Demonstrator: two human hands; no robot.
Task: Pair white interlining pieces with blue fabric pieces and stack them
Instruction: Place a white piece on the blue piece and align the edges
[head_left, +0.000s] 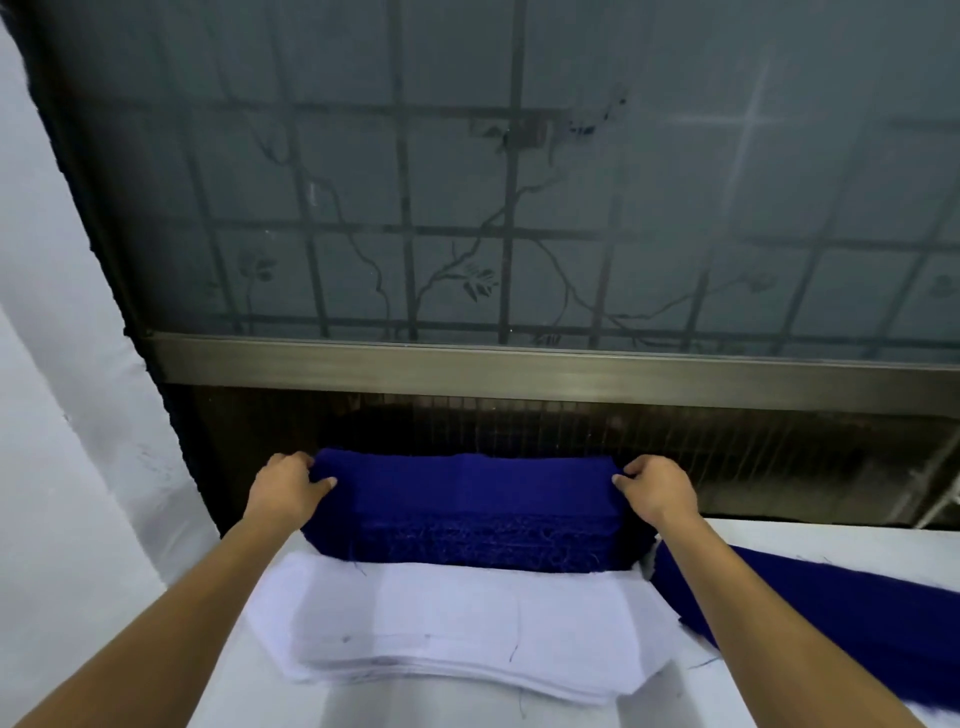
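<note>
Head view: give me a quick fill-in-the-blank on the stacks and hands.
1. The left hand and right hand each grip an end of the far stack, whose colour is ____.
2. The interlining lies ____ to the person than the far stack.
3. The interlining is ____ in colour.
4. The loose piece lies on the person's ____ side.
Missing words: blue; nearer; white; right.

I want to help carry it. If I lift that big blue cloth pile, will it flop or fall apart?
Probably floppy: the blue pile is many thin cloth layers, rounded over where the left hand and right hand grip its ends. Likely heavyish, being so thick. Layers might slide apart; no tie shows.
</note>
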